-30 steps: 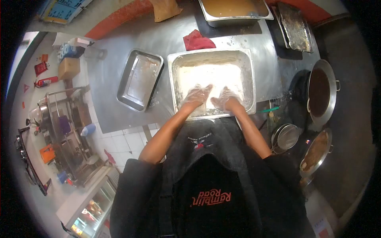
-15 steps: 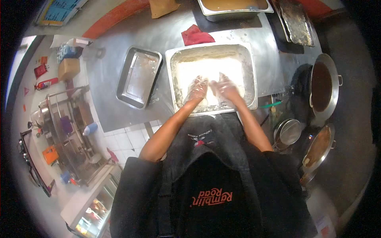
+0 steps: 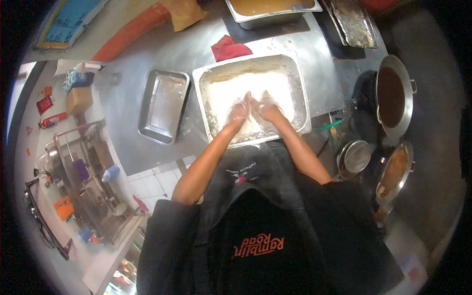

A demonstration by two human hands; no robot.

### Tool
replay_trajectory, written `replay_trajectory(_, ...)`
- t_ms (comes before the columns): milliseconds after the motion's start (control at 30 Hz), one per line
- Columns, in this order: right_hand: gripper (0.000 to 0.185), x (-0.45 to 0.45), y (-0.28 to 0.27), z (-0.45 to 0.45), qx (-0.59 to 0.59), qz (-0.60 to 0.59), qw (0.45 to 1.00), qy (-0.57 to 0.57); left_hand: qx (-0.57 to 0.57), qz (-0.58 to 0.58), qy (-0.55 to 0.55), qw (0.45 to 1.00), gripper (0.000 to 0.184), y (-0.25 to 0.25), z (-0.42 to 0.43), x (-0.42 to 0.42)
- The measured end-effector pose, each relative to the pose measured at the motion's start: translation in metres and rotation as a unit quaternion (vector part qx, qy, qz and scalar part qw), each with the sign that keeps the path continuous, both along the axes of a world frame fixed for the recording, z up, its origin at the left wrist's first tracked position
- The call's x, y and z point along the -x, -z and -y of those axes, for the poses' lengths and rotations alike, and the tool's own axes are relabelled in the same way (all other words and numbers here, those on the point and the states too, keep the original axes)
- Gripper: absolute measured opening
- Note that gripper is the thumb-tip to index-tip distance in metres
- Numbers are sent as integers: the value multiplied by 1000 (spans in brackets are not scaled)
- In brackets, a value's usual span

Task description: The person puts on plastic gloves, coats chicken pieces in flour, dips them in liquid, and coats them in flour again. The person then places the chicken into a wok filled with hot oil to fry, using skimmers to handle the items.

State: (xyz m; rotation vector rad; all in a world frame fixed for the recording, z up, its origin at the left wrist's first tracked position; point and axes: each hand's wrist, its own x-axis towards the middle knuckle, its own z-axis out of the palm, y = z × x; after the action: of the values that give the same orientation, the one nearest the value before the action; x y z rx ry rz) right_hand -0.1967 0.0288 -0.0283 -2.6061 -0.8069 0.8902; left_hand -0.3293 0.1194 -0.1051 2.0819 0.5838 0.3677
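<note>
Black shirt cloth (image 3: 260, 226) lies nearest. Beyond it, two hands, the left (image 3: 238, 114) and the right (image 3: 267, 110), sit close together in one heap of white powder (image 3: 278, 86), which fills the floor of one deep metal pan (image 3: 202, 98); glare hides whether the fingers are grasping any. To the right are one round strainer (image 3: 357, 156) and two woks (image 3: 408, 96). On the tabletop (image 3: 125, 142), one shallow tray (image 3: 164, 108) stands left of the pan, one red cloth (image 3: 230, 49) just behind, and farther back one tub (image 3: 278, 16) of tan liquid.
</note>
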Motion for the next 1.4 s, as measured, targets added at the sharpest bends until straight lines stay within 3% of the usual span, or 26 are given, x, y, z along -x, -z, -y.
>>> replay_trajectory(33,95,-4,-27,-4,-9,-85,996,-17,203,-93,-64,973,68,-59,-1,-14)
replay_trajectory(67,97,-12,-46,-6,-23,-164,986,-31,390,-180,-122,895,69,-93,-3,-28)
replay_trajectory(100,97,-20,-53,-2,-26,-158,987,-24,506,-123,-163,838,59,-92,-8,-31)
replay_trajectory(200,88,-42,-51,15,-120,-221,964,86,534,-60,-101,837,36,-100,-21,-26)
replay_trajectory(233,79,-52,-29,25,-91,-75,993,-13,542,-24,-85,836,41,-76,-30,-22)
replay_trajectory(300,70,-59,-26,25,-65,78,988,-115,561,-35,-113,819,49,-95,-30,-22)
replay_trajectory(333,62,-59,-28,27,-113,159,976,-96,582,-48,-136,800,58,-106,-33,-25)
replay_trajectory(367,53,-58,-34,25,-160,237,955,-76,580,-45,-136,802,58,-96,-39,-28)
replay_trajectory(400,53,-60,-40,16,-161,238,955,-76,401,-86,-70,909,74,-74,-44,-30)
replay_trajectory(433,47,-64,-46,0,-175,126,976,-19,202,-122,-1,972,90,-63,-48,-34)
replay_trajectory(467,42,-69,-50,-9,-187,14,981,38,199,-119,1,973,90,-64,-49,-36)
replay_trajectory(500,42,-73,-55,-11,-190,16,981,39,207,-100,-16,973,93,-66,-48,-36)
replay_trajectory(567,45,-79,-63,-18,-255,-271,909,189,211,-77,-33,974,95,-70,-49,-37)
replay_trajectory(600,45,-77,-66,-21,-258,-270,909,187,186,-69,-12,980,95,-73,-48,-38)
replay_trajectory(667,49,-72,-75,-28,-269,-222,937,-25,155,-51,9,987,96,-83,-50,-44)
replay_trajectory(800,53,-76,-59,-28,-162,-118,977,-73,156,-45,8,987,92,-92,-48,-45)
replay_trajectory(867,51,-70,-86,-21,-158,-13,983,-90,309,39,-45,949,77,-101,-48,-46)
replay_trajectory(900,51,-70,-105,-21,-168,15,981,-92,463,-2,-74,883,59,-123,-52,-46)
replay_trajectory(933,50,-71,-115,-18,-177,43,979,-95,465,4,-78,882,59,-120,-53,-50)
replay_trajectory(1000,44,-89,-110,-2,-218,69,968,-106,676,148,-176,700,41,-107,-54,-65)
replay_trajectory(1067,36,-110,-122,8,-312,-29,945,-97,698,73,-225,676,27,-106,-63,-86)
replay_trajectory(1100,30,-103,-182,-11,-205,81,963,-156,739,106,-205,633,26,-115,-66,-92)
replay_trajectory(1133,30,-113,-186,-15,-205,86,962,-158,775,137,-184,589,25,-121,-70,-99)
replay_trajectory(1167,31,-126,-191,-20,-193,63,964,-173,775,140,-182,589,25,-119,-72,-107)
replay_trajectory(1233,34,-148,-202,-39,-116,78,968,-209,825,174,-214,492,28,-116,-76,-128)
replay_trajectory(1400,39,-180,-242,-70,-148,71,963,-215,802,226,-227,504,32,-116,-87,-165)
